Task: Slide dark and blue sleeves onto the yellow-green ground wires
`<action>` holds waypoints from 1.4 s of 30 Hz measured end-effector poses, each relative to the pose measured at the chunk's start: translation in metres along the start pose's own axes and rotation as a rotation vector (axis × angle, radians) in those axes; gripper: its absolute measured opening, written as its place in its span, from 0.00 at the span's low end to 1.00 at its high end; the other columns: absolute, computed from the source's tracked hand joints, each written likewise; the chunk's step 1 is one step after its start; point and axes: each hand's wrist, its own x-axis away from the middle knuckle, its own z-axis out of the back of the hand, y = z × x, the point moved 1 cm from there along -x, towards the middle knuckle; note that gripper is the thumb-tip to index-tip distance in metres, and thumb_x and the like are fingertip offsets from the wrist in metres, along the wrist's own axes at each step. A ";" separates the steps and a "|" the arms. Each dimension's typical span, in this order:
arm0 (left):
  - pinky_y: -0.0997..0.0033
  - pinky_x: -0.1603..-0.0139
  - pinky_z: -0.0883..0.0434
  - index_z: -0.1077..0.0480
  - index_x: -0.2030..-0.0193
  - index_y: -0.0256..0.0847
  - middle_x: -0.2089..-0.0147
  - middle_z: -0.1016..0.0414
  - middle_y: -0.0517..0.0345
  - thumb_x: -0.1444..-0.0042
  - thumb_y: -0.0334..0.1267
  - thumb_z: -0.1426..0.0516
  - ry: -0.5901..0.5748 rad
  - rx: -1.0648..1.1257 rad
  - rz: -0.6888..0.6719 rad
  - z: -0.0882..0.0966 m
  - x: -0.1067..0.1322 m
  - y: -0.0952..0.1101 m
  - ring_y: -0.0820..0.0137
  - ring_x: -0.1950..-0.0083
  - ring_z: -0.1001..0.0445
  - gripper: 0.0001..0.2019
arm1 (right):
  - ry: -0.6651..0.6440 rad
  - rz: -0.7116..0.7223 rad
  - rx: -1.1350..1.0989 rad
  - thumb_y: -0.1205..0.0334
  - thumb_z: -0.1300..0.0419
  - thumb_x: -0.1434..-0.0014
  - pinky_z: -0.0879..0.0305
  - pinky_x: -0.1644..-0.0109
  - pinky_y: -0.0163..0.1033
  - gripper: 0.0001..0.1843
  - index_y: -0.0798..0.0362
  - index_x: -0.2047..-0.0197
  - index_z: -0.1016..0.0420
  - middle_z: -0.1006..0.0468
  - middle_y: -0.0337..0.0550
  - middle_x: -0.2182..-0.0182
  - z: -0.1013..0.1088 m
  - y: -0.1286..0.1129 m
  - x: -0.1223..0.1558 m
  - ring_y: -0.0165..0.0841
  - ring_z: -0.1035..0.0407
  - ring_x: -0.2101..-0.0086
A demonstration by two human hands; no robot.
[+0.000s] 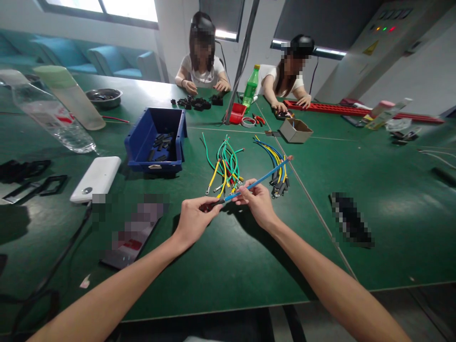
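Note:
A blue wire (265, 177) slants up to the right between my two hands, its bare copper end pointing away from me. My left hand (197, 214) is closed on the wire's near end, where a black sleeve (218, 202) shows; the fingers hide the very tip. Further along, my right hand (259, 202) pinches the wire between thumb and fingers. Just beyond lies a loose bunch of green and yellow wires (228, 159), some with metal lugs. To its right rests a bundle of blue and yellow wires (273, 154) with black sleeves on their near ends.
A blue bin (155, 166) with black pieces stands left, near a white power bank (97, 178) and bottles (53, 111). Phones lie at left (137, 235) and right (351, 221). Beyond are a cardboard box (296, 133), a metal pole (242, 61) and two people working.

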 end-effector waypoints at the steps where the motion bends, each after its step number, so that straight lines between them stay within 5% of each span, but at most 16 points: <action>1: 0.75 0.71 0.32 0.21 0.62 0.38 0.69 0.21 0.57 0.48 0.38 0.39 -0.019 0.039 0.036 0.000 -0.001 -0.001 0.71 0.72 0.27 0.09 | -0.010 0.008 0.007 0.53 0.33 0.51 0.26 0.72 0.34 0.17 0.51 0.67 0.36 0.24 0.35 0.75 0.000 0.000 0.000 0.33 0.24 0.74; 8: 0.74 0.69 0.30 0.22 0.62 0.37 0.67 0.20 0.55 0.48 0.37 0.39 -0.051 0.135 0.103 -0.002 -0.001 -0.001 0.69 0.69 0.25 0.09 | -0.018 0.029 0.021 0.55 0.32 0.51 0.26 0.71 0.35 0.17 0.51 0.67 0.36 0.24 0.36 0.75 -0.002 0.002 0.001 0.33 0.24 0.74; 15: 0.73 0.68 0.32 0.23 0.62 0.36 0.68 0.22 0.56 0.48 0.32 0.39 0.031 -0.158 -0.193 0.001 0.004 0.002 0.72 0.71 0.27 0.07 | 0.048 -0.013 0.029 0.54 0.32 0.51 0.27 0.74 0.32 0.17 0.52 0.69 0.36 0.24 0.36 0.76 -0.004 0.002 0.004 0.32 0.24 0.76; 24: 0.73 0.61 0.30 0.24 0.60 0.35 0.64 0.21 0.53 0.44 0.29 0.41 0.056 -0.178 -0.476 -0.001 0.006 0.003 0.70 0.64 0.25 0.06 | 0.088 -0.159 -0.062 0.52 0.30 0.54 0.30 0.77 0.27 0.19 0.53 0.70 0.35 0.25 0.37 0.80 -0.005 0.008 0.005 0.29 0.26 0.78; 33: 0.75 0.71 0.32 0.22 0.60 0.38 0.69 0.21 0.57 0.45 0.38 0.40 -0.025 -0.076 -0.109 -0.001 0.002 0.001 0.72 0.73 0.28 0.09 | 0.001 0.014 0.041 0.54 0.32 0.52 0.27 0.70 0.34 0.17 0.51 0.68 0.36 0.24 0.36 0.75 -0.006 -0.001 0.009 0.32 0.25 0.74; 42: 0.73 0.66 0.31 0.24 0.61 0.37 0.68 0.23 0.56 0.46 0.31 0.40 0.029 -0.188 -0.299 -0.001 0.005 0.005 0.72 0.70 0.28 0.06 | 0.009 -0.018 0.027 0.55 0.31 0.52 0.28 0.72 0.34 0.16 0.51 0.68 0.35 0.25 0.35 0.77 -0.008 0.006 0.009 0.32 0.25 0.75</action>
